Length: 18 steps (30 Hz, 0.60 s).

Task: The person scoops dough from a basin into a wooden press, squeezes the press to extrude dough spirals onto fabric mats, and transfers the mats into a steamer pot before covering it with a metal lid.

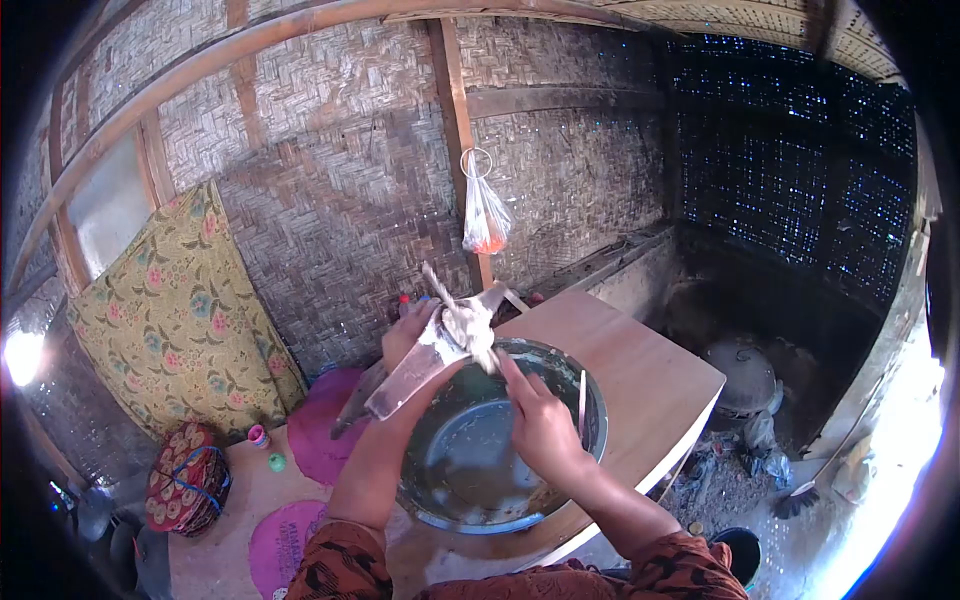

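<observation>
My left hand [402, 338] is closed around a flat wooden tool [415, 380], long and angular, with pieces crossing near its middle. A pale, sticky-looking mass [468, 328] coats that crossing. My right hand [543, 422] is closed just below it, fingertips at the lower end of the pale mass; whether they pinch a small tool or the paste is unclear. Beneath both hands stands a wide dark basin [415, 492] with a greyish wet layer inside. A thin pale stick [582, 400] leans against the basin's right inner side.
The basin stands on a wooden table [640, 365]. Pink round sheets [285, 545], a pink cup [259, 436], a green item [277, 462] and a patterned round container [188, 478] lie left. A plastic bag [486, 215] hangs on the post. A dark bucket [738, 550] stands lower right.
</observation>
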### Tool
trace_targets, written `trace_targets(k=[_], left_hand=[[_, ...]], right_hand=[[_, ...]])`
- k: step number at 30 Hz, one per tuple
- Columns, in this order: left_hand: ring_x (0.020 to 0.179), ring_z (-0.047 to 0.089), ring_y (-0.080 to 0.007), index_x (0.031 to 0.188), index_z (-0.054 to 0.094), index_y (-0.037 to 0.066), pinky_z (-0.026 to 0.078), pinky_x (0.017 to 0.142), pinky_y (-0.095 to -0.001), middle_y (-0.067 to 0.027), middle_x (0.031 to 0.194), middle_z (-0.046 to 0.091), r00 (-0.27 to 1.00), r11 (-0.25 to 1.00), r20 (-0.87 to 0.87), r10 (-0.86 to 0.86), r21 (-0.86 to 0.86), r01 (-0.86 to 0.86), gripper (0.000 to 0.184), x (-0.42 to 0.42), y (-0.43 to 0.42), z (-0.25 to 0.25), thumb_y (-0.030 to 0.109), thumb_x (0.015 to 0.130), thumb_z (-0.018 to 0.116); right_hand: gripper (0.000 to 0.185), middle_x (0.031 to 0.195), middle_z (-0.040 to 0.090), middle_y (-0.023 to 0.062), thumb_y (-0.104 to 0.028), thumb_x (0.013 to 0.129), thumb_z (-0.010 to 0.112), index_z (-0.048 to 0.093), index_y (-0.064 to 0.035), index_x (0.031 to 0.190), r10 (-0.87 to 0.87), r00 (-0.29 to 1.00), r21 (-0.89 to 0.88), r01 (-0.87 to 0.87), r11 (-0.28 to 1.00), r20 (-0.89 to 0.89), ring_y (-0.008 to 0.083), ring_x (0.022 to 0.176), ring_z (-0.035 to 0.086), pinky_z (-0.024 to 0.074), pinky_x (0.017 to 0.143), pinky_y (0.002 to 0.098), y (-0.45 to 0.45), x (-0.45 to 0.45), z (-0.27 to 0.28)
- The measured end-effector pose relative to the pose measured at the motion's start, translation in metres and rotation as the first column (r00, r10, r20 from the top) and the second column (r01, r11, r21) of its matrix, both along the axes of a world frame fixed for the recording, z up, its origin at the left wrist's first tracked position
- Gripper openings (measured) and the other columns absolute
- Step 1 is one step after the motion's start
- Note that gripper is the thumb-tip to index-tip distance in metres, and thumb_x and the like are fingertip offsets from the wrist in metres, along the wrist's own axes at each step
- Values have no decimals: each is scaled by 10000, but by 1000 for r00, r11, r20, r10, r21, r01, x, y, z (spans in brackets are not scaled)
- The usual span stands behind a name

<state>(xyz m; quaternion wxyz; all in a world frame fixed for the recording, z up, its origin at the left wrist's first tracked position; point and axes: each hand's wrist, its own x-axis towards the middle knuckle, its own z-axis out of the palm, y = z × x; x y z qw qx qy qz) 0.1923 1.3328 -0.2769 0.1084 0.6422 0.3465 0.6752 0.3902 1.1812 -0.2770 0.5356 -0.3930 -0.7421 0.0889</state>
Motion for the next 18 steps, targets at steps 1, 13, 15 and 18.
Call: trace_targets(k=[1, 13, 15, 18], left_hand=[[746, 636, -298, 862, 611, 66, 533, 671, -368, -110, 833, 629, 986, 996, 146, -75, -47, 82, 412, -10, 5, -2, 333, 593, 771], [654, 592, -300, 824, 549, 87, 486, 595, -364, -90, 754, 570, 728, 855, -451, 517, 321, -408, 293, -19, -46, 48, 280, 682, 718], [717, 595, -208, 851, 562, 88, 486, 665, -352, -54, 797, 598, 824, 908, -381, 418, 191, -373, 207, -49, -47, 52, 254, 772, 657], [844, 592, -196, 950, 577, 68, 484, 741, -369, -72, 853, 609, 586, 762, -492, 644, 355, -541, 238, -86, -79, 76, 244, 806, 648]], right_hand=[[475, 853, 570, 177, 83, 833, 452, 471, -41, 1291, 6, 1000, 4, -6, 1000, 0, 264, 664, 585, 473, 629, 346, -1, 7, -5], [320, 719, 560, 71, -62, 936, 466, 514, -32, 1251, 325, 927, -180, -358, 916, -189, 121, 626, 504, 446, 601, 267, -1, 33, -17], [332, 726, 600, 80, -102, 908, 507, 537, -64, 1236, 389, 920, -318, -357, 879, 42, 158, 635, 563, 473, 619, 315, 0, 66, -5], [337, 725, 638, 94, -146, 867, 550, 576, -96, 1200, 264, 821, -244, -158, 957, 506, 222, 629, 617, 495, 631, 369, 13, 80, -3]])
